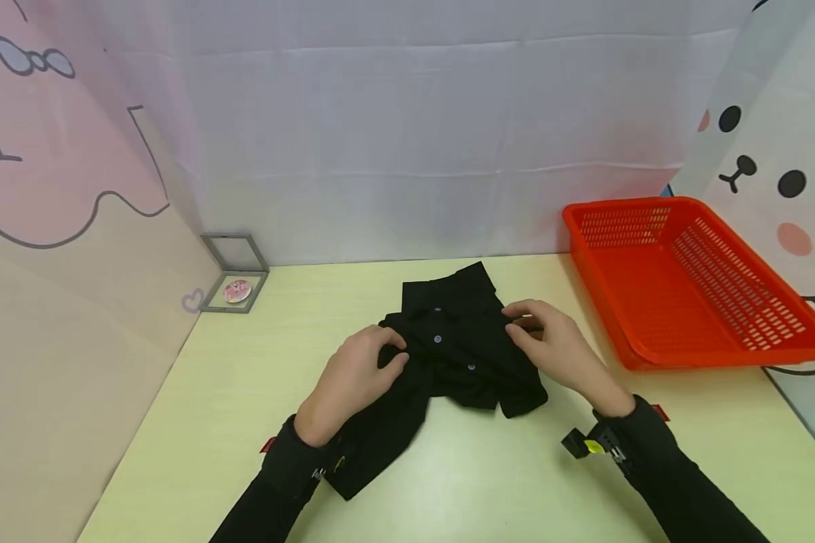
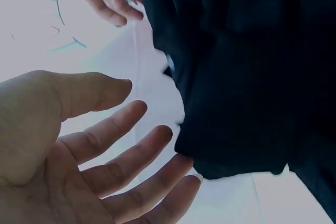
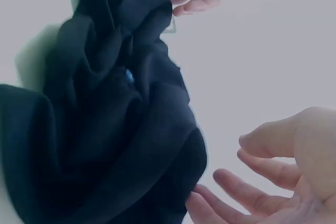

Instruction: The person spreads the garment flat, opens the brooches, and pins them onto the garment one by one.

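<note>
A small black shirt (image 1: 462,339) with light buttons down its front lies on the table, wrinkled, its collar end toward the back wall. One long sleeve (image 1: 387,434) stretches toward the near left, passing under my left forearm. My left hand (image 1: 353,377) hovers at the shirt's left shoulder; in the left wrist view its fingers (image 2: 139,161) are loosely spread, the lower fingertips right at the fabric's edge. On the opposite side is my right hand (image 1: 560,347), thumb and fingers apart, with the fingertips (image 3: 197,200) at the shirt's right edge in the right wrist view.
A red plastic basket (image 1: 679,302) stands at the right of the table (image 1: 489,467). Back left is a small grey-framed open case (image 1: 207,298) with a pink round item (image 1: 237,291) in it. A white curtain (image 1: 394,136) hangs along the table's back edge.
</note>
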A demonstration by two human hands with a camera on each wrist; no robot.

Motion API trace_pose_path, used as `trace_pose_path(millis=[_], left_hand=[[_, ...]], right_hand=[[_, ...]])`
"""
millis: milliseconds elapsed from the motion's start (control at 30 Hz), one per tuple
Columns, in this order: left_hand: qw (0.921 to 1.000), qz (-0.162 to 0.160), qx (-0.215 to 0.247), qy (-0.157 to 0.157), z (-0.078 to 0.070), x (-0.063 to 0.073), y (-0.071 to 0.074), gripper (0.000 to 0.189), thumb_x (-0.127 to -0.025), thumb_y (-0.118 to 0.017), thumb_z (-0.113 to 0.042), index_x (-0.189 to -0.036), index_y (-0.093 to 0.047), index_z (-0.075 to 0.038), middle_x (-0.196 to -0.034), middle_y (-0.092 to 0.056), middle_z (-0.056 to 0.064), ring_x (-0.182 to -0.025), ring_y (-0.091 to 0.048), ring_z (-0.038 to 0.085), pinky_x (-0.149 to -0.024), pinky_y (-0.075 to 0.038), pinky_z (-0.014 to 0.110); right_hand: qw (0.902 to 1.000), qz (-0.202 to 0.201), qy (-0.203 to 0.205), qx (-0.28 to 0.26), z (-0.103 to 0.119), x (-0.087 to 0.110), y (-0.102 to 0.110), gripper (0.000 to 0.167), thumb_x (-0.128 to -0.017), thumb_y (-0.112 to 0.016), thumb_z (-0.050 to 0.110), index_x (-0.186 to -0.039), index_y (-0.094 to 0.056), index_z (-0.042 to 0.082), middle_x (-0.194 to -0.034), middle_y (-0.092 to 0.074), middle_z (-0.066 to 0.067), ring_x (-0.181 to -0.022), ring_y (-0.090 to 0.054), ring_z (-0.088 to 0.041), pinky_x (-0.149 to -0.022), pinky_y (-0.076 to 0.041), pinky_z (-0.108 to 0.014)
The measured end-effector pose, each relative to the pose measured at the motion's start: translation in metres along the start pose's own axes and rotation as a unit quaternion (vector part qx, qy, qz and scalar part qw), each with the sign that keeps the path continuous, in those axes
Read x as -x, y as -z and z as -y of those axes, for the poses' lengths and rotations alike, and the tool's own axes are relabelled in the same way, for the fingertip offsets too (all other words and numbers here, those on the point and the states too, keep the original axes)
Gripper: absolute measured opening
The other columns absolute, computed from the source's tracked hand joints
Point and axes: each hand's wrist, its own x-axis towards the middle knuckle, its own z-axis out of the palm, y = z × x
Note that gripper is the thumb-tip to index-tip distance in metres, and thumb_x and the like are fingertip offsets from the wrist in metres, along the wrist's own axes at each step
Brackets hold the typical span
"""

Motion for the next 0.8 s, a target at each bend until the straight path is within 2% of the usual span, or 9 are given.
trace_pose_path(millis=[133,267,400,467,567,667,733,800], left_hand=[[0.9997,0.015,0.0,-0.021,-0.011,0.015,-0.007,0.012,-0.096,-0.074,-0.021,-0.107,-0.074,-0.014,-0.109,-0.071,0.001,-0.101,-0.068,0.021,-0.086,-0.057,0.039],[0.9979,0.049,0.008,-0.041,-0.017,0.024,-0.021,0.014,-0.098,-0.072,-0.024,-0.109,-0.075,-0.015,-0.11,-0.071,-0.002,-0.1,-0.068,0.019,-0.086,-0.058,0.037],[0.9948,0.089,0.009,-0.049,-0.015,0.025,-0.038,0.018,-0.098,-0.071,-0.025,-0.112,-0.075,-0.014,-0.111,-0.071,-0.001,-0.101,-0.069,0.018,-0.082,-0.057,0.031],[0.9943,0.097,-0.003,-0.044,-0.013,0.025,-0.045,0.02,-0.098,-0.072,-0.026,-0.113,-0.075,-0.012,-0.113,-0.071,0.001,-0.1,-0.069,0.019,-0.078,-0.057,0.029],[0.9953,0.087,-0.035,-0.023,-0.008,0.024,-0.054,0.026,-0.095,-0.075,-0.025,-0.117,-0.073,-0.011,-0.115,-0.07,0.005,-0.098,-0.07,0.021,-0.074,-0.058,0.031],[0.9942,0.073,-0.079,-0.006,-0.004,0.025,-0.062,0.038,-0.092,-0.079,-0.025,-0.125,-0.068,-0.007,-0.117,-0.069,0.01,-0.1,-0.07,0.025,-0.077,-0.06,0.037],[0.9925,0.062,-0.105,-0.011,-0.002,0.026,-0.068,0.042,-0.091,-0.08,-0.023,-0.125,-0.067,-0.004,-0.114,-0.07,0.011,-0.099,-0.071,0.027,-0.077,-0.061,0.039],[0.9903,0.046,-0.128,-0.028,0.0,0.027,-0.072,0.037,-0.089,-0.079,-0.017,-0.121,-0.068,-0.002,-0.104,-0.072,0.011,-0.09,-0.072,0.026,-0.07,-0.06,0.036]], right_hand=[[0.9984,-0.008,0.047,0.032,0.008,0.022,0.001,0.019,-0.098,-0.067,0.003,-0.117,-0.069,0.001,-0.111,-0.073,-0.012,-0.094,-0.07,-0.023,-0.083,-0.062,-0.041],[0.9956,0.033,0.07,0.053,0.011,0.042,-0.001,0.019,-0.096,-0.07,0.002,-0.115,-0.071,0.003,-0.107,-0.073,-0.007,-0.087,-0.068,-0.016,-0.075,-0.061,-0.03],[0.991,0.094,0.053,0.08,0.006,0.051,-0.006,0.029,-0.097,-0.07,0.008,-0.124,-0.067,-0.001,-0.12,-0.068,-0.014,-0.097,-0.069,-0.023,-0.08,-0.061,-0.038],[0.9882,0.107,0.044,0.101,0.002,0.052,-0.011,0.033,-0.097,-0.071,0.01,-0.127,-0.065,-0.002,-0.124,-0.066,-0.016,-0.103,-0.068,-0.027,-0.085,-0.06,-0.044],[0.9852,0.102,0.044,0.13,-0.004,0.049,-0.02,0.034,-0.095,-0.072,0.009,-0.126,-0.066,-0.005,-0.12,-0.064,-0.017,-0.103,-0.066,-0.03,-0.087,-0.059,-0.046],[0.9809,0.118,0.028,0.152,-0.007,0.045,-0.029,0.025,-0.092,-0.075,0.007,-0.114,-0.071,-0.004,-0.107,-0.064,-0.014,-0.094,-0.064,-0.026,-0.084,-0.057,-0.044],[0.9775,0.134,0.007,0.163,-0.009,0.044,-0.034,0.022,-0.091,-0.077,0.007,-0.109,-0.07,-0.004,-0.103,-0.063,-0.014,-0.092,-0.062,-0.026,-0.082,-0.056,-0.043],[0.9751,0.143,-0.017,0.169,-0.009,0.043,-0.037,0.023,-0.09,-0.077,0.008,-0.108,-0.069,-0.004,-0.102,-0.063,-0.014,-0.092,-0.062,-0.027,-0.082,-0.056,-0.043]])
